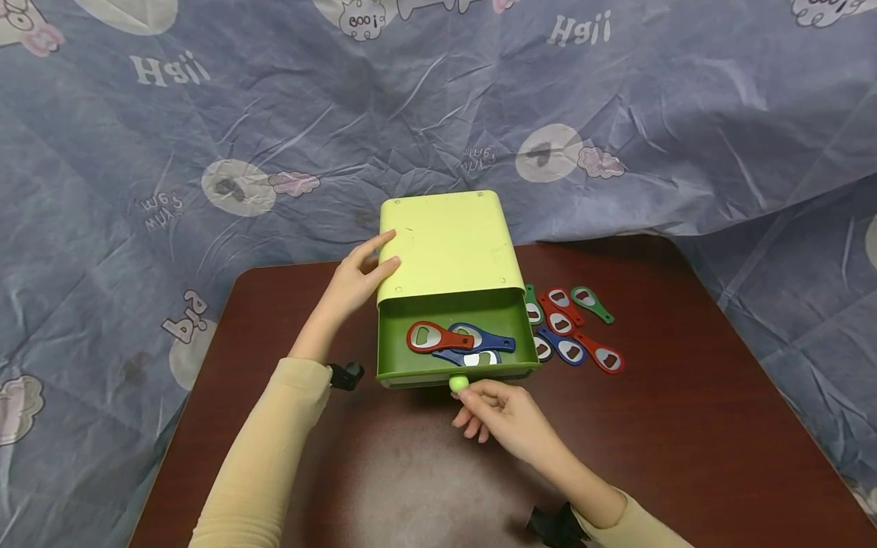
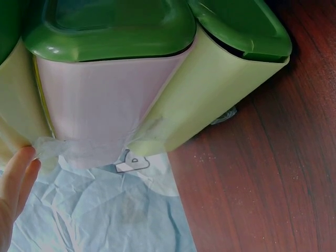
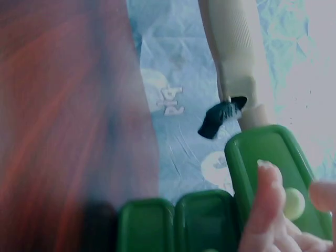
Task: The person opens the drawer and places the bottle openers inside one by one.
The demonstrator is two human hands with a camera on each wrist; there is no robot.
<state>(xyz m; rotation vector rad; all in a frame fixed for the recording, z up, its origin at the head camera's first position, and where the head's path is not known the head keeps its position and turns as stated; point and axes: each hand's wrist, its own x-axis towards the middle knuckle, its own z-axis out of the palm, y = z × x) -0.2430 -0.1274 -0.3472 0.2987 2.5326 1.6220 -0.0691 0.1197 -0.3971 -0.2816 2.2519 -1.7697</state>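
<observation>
At the centre of the worktop [image 1: 651,426], head view: one pale yellow box [image 1: 445,243], with green drawer [image 1: 411,376] pulled out on the near side; inside the drawer, one red bottle opener [image 1: 448,339] lying partly over two blue bottle openers [image 1: 499,343]. Just beside the box, to the right: a loose cluster of openers [image 1: 560,324], red, green, blue and one dark, several overlapping, one green example partly hidden by the box. Left hand [image 1: 348,285]: fingers and thumb apart, resting at the left upper edge of the box. Right hand [image 1: 507,418]: thumb and forefinger clamped on the light green knob [image 1: 458,383] of the drawer, other fingers loosely bent. Behind: blue-grey printed cloth [image 1: 342,114], creased. Left wrist view: left-hand fingers at the left border, against a yellow-green wall [image 2: 16,100]; alongside, one pink-toned container [image 2: 100,110] and one yellow-green container [image 2: 194,89], both with green faces [image 2: 110,26]. Right wrist view: knob between thumb and finger of the right hand, against a green face [image 3: 252,152]; two smaller green fronts [image 3: 147,226] adjoining, lower; above, a pale sleeve [image 3: 236,52] with a black piece [image 3: 216,119] at the cuff.
</observation>
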